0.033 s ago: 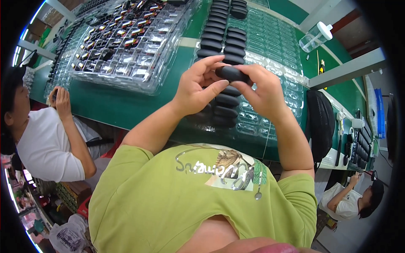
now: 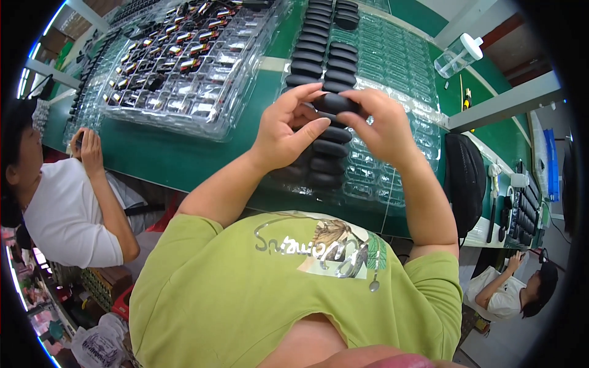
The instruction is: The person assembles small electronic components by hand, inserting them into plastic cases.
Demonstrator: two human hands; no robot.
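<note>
A smooth black oval piece [image 2: 334, 103], like a small rounded case, is held above the trays in front of me. My right hand [image 2: 383, 126] pinches its right end between thumb and fingers. Beside its left end, my left hand [image 2: 288, 126] has thumb and index finger spread apart; its other fingers curl close to the piece, and whether they touch it is hard to see. Beneath both hands lies a clear plastic tray [image 2: 392, 80] with many pockets. Rows of similar black pieces [image 2: 310, 46] fill its left columns, some hidden by my hands.
Left of them, stacked clear trays [image 2: 208, 122] carry small dark parts with coloured bits on the green table [image 2: 184, 159]. A lidded clear cup [image 2: 459, 55] stands far right, near a metal post [image 2: 509, 98] and a black bag [image 2: 463, 178]. Co-workers in white sit at both sides.
The piece has tilted slightly to lie more level. My left thumb has come away from its lower edge, and my right thumb has shifted a little along it.
</note>
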